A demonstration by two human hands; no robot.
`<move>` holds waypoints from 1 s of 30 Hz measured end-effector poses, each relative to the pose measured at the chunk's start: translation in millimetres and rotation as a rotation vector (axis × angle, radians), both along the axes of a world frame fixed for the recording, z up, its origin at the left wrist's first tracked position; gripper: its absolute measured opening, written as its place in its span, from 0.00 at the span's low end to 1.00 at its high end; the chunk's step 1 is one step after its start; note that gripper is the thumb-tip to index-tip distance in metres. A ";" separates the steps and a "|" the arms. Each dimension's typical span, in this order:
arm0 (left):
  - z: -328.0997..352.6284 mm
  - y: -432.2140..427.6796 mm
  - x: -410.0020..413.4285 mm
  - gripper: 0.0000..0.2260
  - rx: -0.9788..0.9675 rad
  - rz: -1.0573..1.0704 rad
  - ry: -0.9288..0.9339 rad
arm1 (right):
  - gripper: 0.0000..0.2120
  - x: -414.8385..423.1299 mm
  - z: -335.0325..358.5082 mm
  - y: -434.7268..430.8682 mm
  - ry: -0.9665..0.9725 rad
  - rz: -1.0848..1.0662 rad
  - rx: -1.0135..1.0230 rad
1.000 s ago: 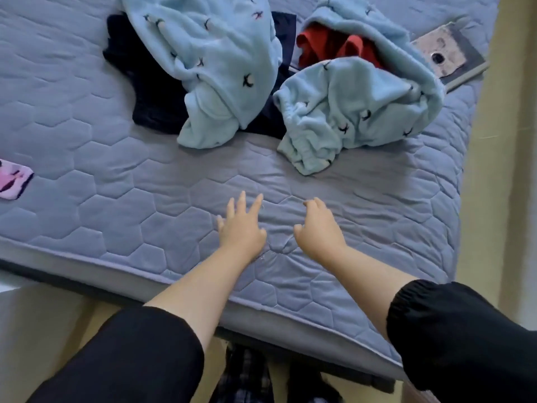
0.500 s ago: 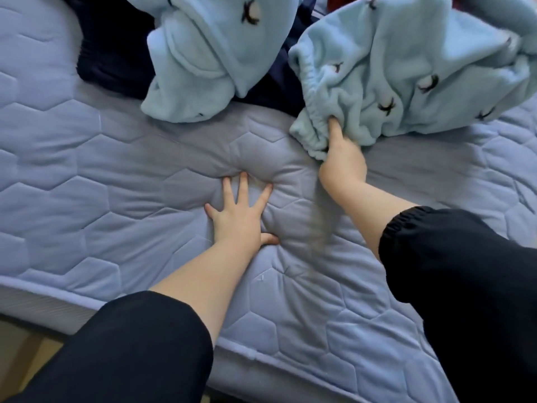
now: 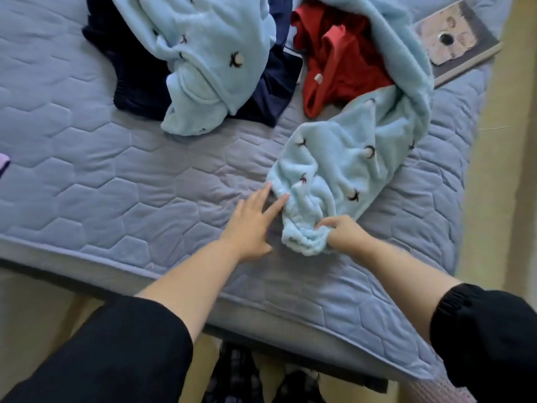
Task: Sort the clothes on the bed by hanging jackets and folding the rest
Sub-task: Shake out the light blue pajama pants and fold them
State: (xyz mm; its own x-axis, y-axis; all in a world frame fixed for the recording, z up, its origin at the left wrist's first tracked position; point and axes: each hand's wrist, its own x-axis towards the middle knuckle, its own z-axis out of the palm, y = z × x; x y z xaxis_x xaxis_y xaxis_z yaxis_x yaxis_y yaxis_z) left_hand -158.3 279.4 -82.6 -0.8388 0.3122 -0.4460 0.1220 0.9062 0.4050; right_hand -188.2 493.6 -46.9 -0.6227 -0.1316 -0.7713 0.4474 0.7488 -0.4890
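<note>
While the right hand [image 3: 343, 232] grips its gathered cuff, the light blue fleece garment [image 3: 348, 164] lies right of centre on the bed [image 3: 87, 170], long axis running lower left to upper right. Left hand [image 3: 250, 225] flat, fingers straight, touching the fleece edge.

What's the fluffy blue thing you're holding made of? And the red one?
The light blue garment gripped by the right hand looks like plush fleece: matte, fuzzy pile, thick soft folds. The red garment seems a thinner, smoother knit, maybe cotton, lying in flatter creases.
</note>
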 end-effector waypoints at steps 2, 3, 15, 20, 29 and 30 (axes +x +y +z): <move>21.9 22.6 15.4 0.44 0.009 -0.069 0.093 | 0.19 22.3 26.4 16.8 -0.037 -0.007 -0.038; 33.9 32.1 21.4 0.39 0.044 -0.045 0.126 | 0.20 32.4 39.1 24.9 -0.049 0.001 -0.057; 227.9 95.7 73.8 0.12 0.392 0.287 -0.064 | 0.07 94.5 231.7 68.2 -0.130 -0.553 -0.610; 338.2 115.0 48.9 0.13 0.249 0.271 0.098 | 0.15 90.7 320.8 54.0 0.057 -0.572 -0.691; 496.5 92.1 24.9 0.06 0.474 0.367 0.307 | 0.13 73.2 456.9 19.0 0.246 -0.580 -0.910; 513.3 89.6 23.6 0.04 0.501 0.375 0.330 | 0.13 71.1 472.4 11.3 0.290 -0.616 -0.907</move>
